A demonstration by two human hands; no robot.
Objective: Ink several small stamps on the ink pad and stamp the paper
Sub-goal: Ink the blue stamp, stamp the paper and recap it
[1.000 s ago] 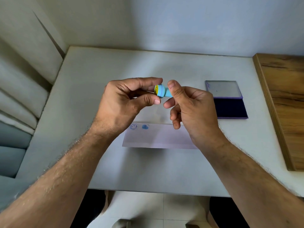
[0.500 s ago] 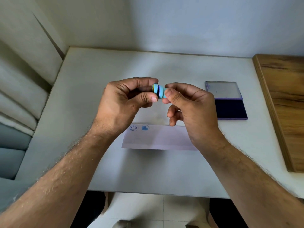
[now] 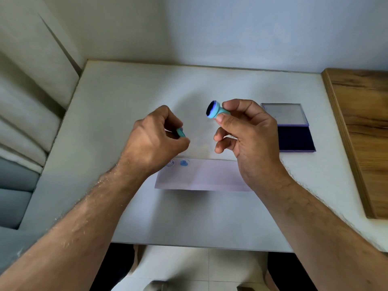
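Observation:
My right hand (image 3: 249,139) pinches a small light-blue stamp (image 3: 216,110) between thumb and forefinger, its dark inked face turned to the left. My left hand (image 3: 155,141) holds the stamp's light-blue cap (image 3: 181,132) in curled fingers, a short way left of and below the stamp. Under both hands lies a white paper strip (image 3: 205,175) with two blue prints, a smiley (image 3: 170,163) and a heart (image 3: 184,163), at its left end. The open ink pad (image 3: 294,137), dark blue with its lid folded back, sits on the table to the right of my right hand.
The white table (image 3: 130,97) meets a wall at the back. A wooden board (image 3: 361,127) lies along the table's right edge. Grey cushions (image 3: 19,156) are to the left, beyond the table edge. Tiled floor shows below the front edge.
The cap has come off the stamp. My left hand moved down and left with the cap; my right hand holds the uncapped stamp, its inked face now showing.

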